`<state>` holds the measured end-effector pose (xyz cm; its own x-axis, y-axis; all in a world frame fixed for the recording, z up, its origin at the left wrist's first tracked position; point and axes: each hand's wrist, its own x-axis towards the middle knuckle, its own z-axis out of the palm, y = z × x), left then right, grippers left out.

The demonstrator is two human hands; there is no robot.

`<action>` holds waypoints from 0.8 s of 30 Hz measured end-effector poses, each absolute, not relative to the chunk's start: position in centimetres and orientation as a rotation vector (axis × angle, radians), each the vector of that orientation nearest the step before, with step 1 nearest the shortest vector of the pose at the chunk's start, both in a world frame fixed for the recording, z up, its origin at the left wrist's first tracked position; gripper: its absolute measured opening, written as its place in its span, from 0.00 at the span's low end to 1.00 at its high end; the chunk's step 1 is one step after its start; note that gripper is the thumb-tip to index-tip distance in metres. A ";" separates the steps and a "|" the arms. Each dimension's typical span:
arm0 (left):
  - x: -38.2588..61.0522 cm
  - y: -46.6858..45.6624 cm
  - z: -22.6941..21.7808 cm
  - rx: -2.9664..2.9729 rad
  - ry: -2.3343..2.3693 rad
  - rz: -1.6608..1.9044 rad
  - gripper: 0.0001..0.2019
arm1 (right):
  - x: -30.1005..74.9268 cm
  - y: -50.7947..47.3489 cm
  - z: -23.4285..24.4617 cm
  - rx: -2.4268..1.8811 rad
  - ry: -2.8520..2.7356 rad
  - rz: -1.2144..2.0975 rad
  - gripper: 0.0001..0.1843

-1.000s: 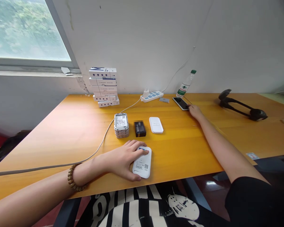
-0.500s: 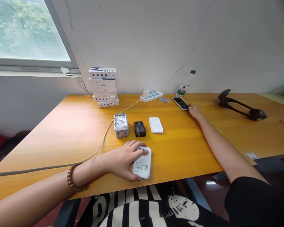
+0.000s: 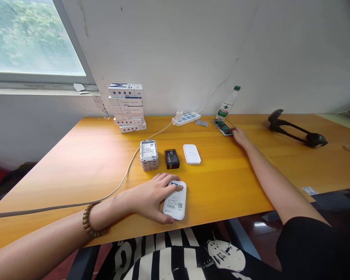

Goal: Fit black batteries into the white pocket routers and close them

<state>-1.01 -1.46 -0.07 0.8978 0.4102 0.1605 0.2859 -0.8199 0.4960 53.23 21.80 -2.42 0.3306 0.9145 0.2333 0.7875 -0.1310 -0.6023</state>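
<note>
My left hand [image 3: 156,198] rests on a white pocket Wi-Fi device [image 3: 176,208] near the table's front edge. Its thumb is at the lower side and its fingers lie over the top end; a label and QR code face up. At the far right, my right hand [image 3: 239,137] grips the near corner of a smartphone [image 3: 226,130] lying flat, its screen lit and partly blurred out. Beyond my left hand are a stack of similar devices [image 3: 149,151] without back covers, a small black block, perhaps batteries [image 3: 172,160], and a white cover [image 3: 191,154].
White boxes [image 3: 126,102] are piled at the back left. A power strip [image 3: 186,118] with a plugged-in adapter sits by the wall; its cable [image 3: 125,175] runs left across the table. A water bottle [image 3: 227,104] stands behind the phone. A black stand-like object [image 3: 297,130] lies right.
The phone's screen has gone from dark to lit, with my right hand still at its corner. My left hand and the white device have stayed in place.
</note>
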 end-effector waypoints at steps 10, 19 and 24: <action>-1.0 -1.5 0.1 2.597 0.511 0.350 0.47 | 53.1 21.5 -2.1 -1.945 -1.544 0.282 0.17; -1.0 -1.5 0.0 2.601 0.508 0.362 0.47 | 52.9 21.4 -2.0 -1.957 -1.539 0.275 0.22; -0.9 -1.5 0.1 2.603 0.516 0.345 0.47 | 53.0 21.6 -2.1 -1.977 -1.529 0.271 0.27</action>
